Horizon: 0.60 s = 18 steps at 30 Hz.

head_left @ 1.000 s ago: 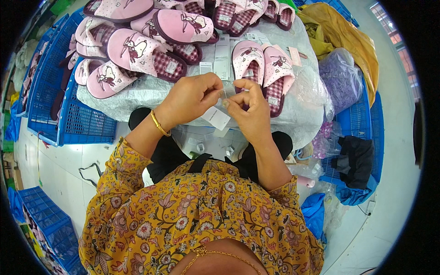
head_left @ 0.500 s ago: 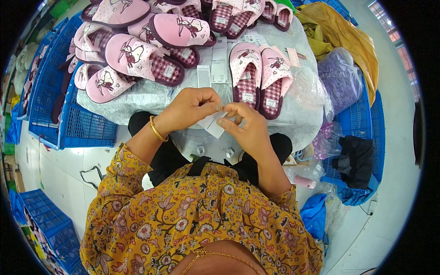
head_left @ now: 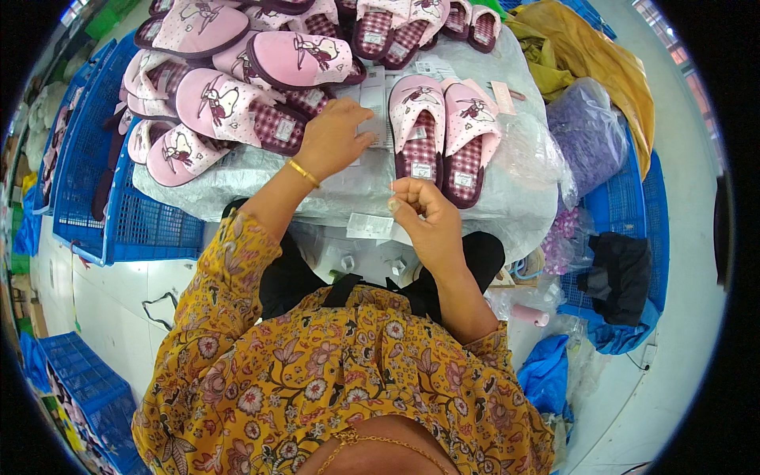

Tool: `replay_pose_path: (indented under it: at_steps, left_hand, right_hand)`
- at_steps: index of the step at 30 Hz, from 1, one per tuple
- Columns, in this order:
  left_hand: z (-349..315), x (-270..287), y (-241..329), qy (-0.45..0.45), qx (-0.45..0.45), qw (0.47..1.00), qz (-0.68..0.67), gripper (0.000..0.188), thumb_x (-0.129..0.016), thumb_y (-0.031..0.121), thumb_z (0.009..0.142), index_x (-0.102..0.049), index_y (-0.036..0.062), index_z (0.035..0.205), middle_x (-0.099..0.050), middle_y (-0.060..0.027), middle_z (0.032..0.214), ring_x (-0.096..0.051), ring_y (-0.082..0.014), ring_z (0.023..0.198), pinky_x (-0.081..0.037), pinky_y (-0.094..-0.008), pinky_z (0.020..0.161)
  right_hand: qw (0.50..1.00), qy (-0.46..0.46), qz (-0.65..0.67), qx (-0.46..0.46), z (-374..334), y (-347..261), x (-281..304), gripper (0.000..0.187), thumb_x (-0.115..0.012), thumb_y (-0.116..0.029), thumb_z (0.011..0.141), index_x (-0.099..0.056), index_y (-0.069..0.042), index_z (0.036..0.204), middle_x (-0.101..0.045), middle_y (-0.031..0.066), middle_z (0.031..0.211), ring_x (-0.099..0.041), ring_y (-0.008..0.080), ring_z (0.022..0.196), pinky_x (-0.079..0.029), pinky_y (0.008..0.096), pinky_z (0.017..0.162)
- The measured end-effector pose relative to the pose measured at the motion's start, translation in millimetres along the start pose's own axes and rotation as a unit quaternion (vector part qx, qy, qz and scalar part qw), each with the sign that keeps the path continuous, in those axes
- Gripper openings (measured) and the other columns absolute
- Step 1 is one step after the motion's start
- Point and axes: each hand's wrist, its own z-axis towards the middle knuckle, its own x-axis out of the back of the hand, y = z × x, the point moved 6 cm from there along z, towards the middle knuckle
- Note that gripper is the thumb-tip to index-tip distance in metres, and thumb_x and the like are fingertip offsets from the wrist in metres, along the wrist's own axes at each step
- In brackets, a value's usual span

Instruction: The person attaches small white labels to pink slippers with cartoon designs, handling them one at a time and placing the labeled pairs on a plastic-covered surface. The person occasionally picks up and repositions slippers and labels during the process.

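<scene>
My right hand (head_left: 428,219) is closed in front of the table edge, thumb against fingers. A small white printed label (head_left: 370,226) sticks out to the left from under it. My left hand (head_left: 338,136) reaches over the table with its thumb and fingers apart, above white printed paper strips (head_left: 375,99) that it partly covers. Just beyond my right hand, a pair of pink slippers with dark checked insoles lies side by side: the left slipper (head_left: 417,119) and the right slipper (head_left: 470,131). More pink slippers (head_left: 229,107) are heaped beside my left hand.
The table is wrapped in clear plastic (head_left: 507,111). Blue crates (head_left: 154,226) stand at the left, with another crate (head_left: 655,229) at the right. A bagged purple bundle (head_left: 587,138) and mustard cloth (head_left: 606,59) lie at the right. A pink roll (head_left: 529,314) sits below.
My left hand has left the label and moved up and forward, over the paper strips. The right hand stays near its place, and the label now juts out to its left.
</scene>
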Motion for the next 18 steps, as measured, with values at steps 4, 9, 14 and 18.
replay_pose_path:
  at_steps: [4,9,14,18]
  left_hand:
    - [10,-31,-16,-0.146,0.031,0.985,0.091,0.027,-0.067,0.031,0.083,-0.07,0.0102,0.101,-0.063,-0.0089,0.105,-0.056,-0.0289,0.108,-0.047,-0.0409,0.092]
    - [10,-41,-9,-0.145,-0.031,0.977,0.152,0.019,-0.061,0.026,0.088,-0.069,0.0099,0.093,-0.066,-0.0075,0.096,-0.059,-0.0273,0.1,-0.046,-0.0464,0.089]
    - [14,-36,-13,-0.051,-0.057,0.977,0.201,0.014,-0.058,0.021,0.09,-0.067,0.0103,0.088,-0.066,-0.0074,0.086,-0.061,-0.0293,0.086,-0.049,-0.044,0.078]
    - [15,-6,-12,0.092,-0.005,0.994,0.055,0.013,-0.059,0.017,0.091,-0.066,0.0056,0.089,-0.066,-0.0124,0.086,-0.063,-0.0327,0.082,-0.051,-0.0414,0.072]
  right_hand:
    - [1.0,0.011,0.023,0.005,-1,8,8,0.025,-0.069,-0.008,0.089,-0.064,0.0,0.112,-0.067,0.0035,0.089,-0.055,0.0053,0.074,-0.046,0.0223,0.067]
    - [1.0,0.011,0.029,-0.004,-2,10,10,0.025,-0.069,-0.008,0.089,-0.063,0.0,0.113,-0.066,0.0022,0.088,-0.054,0.0048,0.074,-0.046,0.022,0.068]
    - [0.999,0.014,0.029,0.002,-2,6,7,0.025,-0.068,-0.008,0.09,-0.063,0.0,0.113,-0.066,0.0017,0.088,-0.054,0.0045,0.074,-0.045,0.0216,0.068]
    - [1.0,0.009,0.025,0.008,2,1,12,0.025,-0.067,-0.009,0.091,-0.063,0.001,0.114,-0.065,0.0011,0.088,-0.054,0.0048,0.075,-0.045,0.0214,0.068]
